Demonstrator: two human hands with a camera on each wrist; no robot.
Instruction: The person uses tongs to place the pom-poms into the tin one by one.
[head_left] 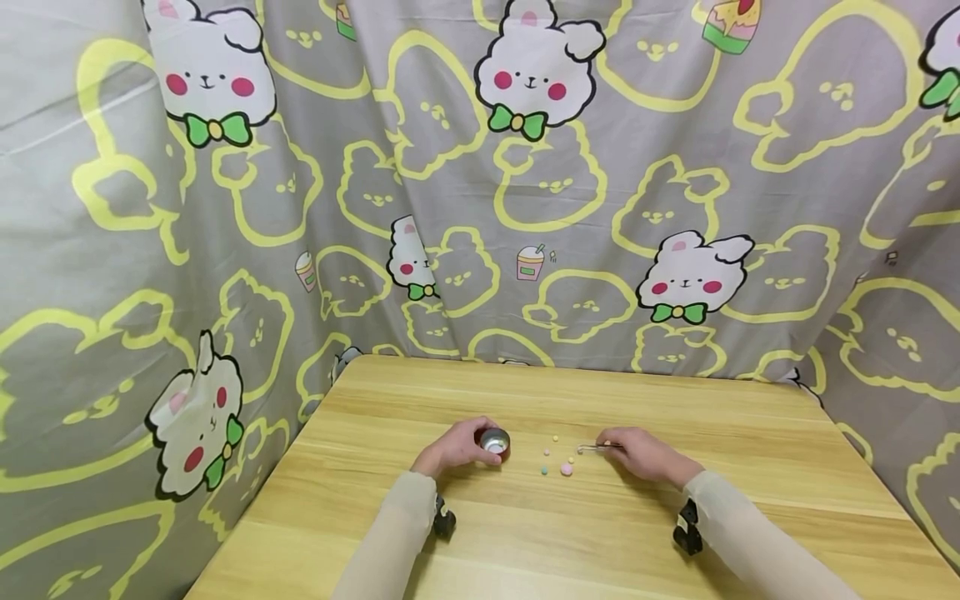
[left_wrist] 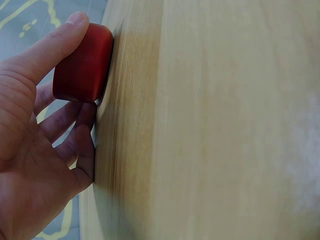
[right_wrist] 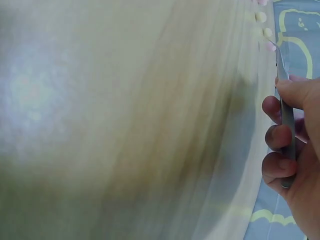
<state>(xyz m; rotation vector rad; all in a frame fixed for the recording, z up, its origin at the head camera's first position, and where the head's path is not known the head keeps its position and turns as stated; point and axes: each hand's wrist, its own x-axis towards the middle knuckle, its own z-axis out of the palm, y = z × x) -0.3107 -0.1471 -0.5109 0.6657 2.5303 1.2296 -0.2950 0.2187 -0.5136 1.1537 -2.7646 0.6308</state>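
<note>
My left hand (head_left: 459,444) grips a small round tin (head_left: 504,456) standing on the table, thumb on the near side. It is red outside in the left wrist view and silvery inside. My right hand (head_left: 643,454) holds metal tweezers (head_left: 600,447) with a bent tip, which the right wrist view shows lying along the curled fingers. The tip points left, beside several small beads on the wood: a larger pink bead (head_left: 566,470), a teal bead (head_left: 544,471), yellow beads (head_left: 571,459) and a paler pink bead (head_left: 547,452). Whether the tips pinch a bead I cannot tell.
Both hands work over a wooden table (head_left: 495,533), whose far edge meets a grey curtain (head_left: 555,192) printed with rabbits and yellow outlines. The curtain also hangs along the left and right sides. Each wrist carries a black camera mount (head_left: 687,529).
</note>
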